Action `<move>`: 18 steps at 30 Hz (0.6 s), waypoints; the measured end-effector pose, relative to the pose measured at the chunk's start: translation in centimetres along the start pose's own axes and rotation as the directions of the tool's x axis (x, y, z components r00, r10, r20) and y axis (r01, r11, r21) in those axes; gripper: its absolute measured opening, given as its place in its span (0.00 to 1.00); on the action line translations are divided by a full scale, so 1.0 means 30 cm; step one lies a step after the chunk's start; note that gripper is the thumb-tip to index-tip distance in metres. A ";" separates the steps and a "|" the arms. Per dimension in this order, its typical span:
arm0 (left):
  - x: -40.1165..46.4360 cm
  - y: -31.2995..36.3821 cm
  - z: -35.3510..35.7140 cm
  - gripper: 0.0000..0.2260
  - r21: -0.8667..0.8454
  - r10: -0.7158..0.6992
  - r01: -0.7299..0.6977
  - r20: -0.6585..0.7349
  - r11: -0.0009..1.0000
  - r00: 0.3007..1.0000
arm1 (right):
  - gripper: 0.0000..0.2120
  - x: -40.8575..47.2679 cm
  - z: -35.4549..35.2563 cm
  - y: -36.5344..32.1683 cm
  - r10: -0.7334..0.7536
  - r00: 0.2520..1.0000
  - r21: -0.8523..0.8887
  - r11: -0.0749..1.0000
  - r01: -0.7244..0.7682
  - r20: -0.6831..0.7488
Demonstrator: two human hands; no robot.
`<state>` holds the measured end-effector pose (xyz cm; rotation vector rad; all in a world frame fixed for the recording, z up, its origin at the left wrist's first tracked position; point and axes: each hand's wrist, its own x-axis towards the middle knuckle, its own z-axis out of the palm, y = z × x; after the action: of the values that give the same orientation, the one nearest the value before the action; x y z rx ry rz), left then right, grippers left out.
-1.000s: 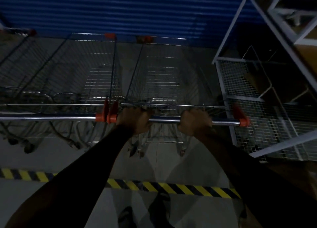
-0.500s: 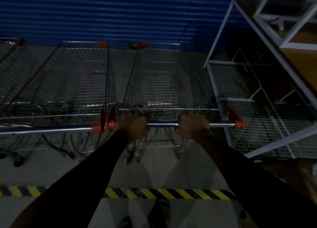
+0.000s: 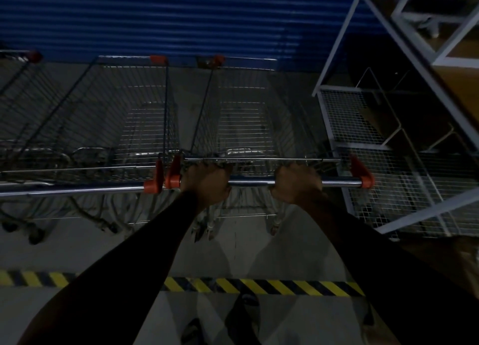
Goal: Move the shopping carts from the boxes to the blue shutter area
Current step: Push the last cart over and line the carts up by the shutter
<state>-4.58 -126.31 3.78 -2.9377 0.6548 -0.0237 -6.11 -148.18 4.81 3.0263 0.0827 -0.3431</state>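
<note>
A: The ribbed blue roller shutter (image 3: 168, 18) looms closer now.

B: Yes; your left hand (image 3: 207, 182) and right hand (image 3: 295, 182) clench the wire shopping cart's chrome handlebar (image 3: 250, 182), nearly parked right of another wire cart (image 3: 116, 116).

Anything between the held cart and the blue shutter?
Nothing visible. The cart gripped by left hand and right hand has its front close to the shutter, with only bare floor in between.

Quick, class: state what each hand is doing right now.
Left hand: grips the cart handle.
Right hand: grips the same handle.
</note>
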 end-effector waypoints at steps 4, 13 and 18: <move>-0.035 0.008 -0.009 0.15 -0.035 0.022 -0.020 0.036 0.999 0.999 | 0.20 -0.036 0.010 -0.009 0.003 0.999 0.000 1.000 -0.003 0.038; -0.097 0.038 -0.021 0.16 -0.045 0.077 -0.075 0.035 0.996 0.996 | 0.19 -0.132 0.026 -0.007 0.028 0.999 0.015 0.999 -0.028 0.015; -0.122 0.061 -0.007 0.16 -0.040 0.114 -0.113 0.019 0.993 0.993 | 0.20 -0.180 0.050 0.000 0.031 1.000 -0.014 0.999 -0.031 0.000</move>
<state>-8.67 -126.42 3.79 -2.9273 0.8270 0.0319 -11.69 -148.55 4.57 3.0104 0.0381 -0.3393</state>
